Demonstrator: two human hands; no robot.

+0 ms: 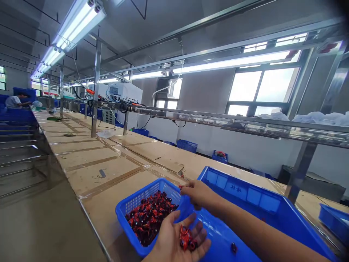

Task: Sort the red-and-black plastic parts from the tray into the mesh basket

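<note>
My left hand: open, palm up, cradling red-and-black plastic pieces.
My right hand: clasping the rim of a blue mesh plastic basket, beside a large blue plastic tray.

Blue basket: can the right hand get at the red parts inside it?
Probably yes. The right hand is already at the rim of the blue basket, and the basket's top is open, so nothing covers the red parts. The left hand, palm up, holding more of them, sits at the basket's near corner, off the opening.
</note>
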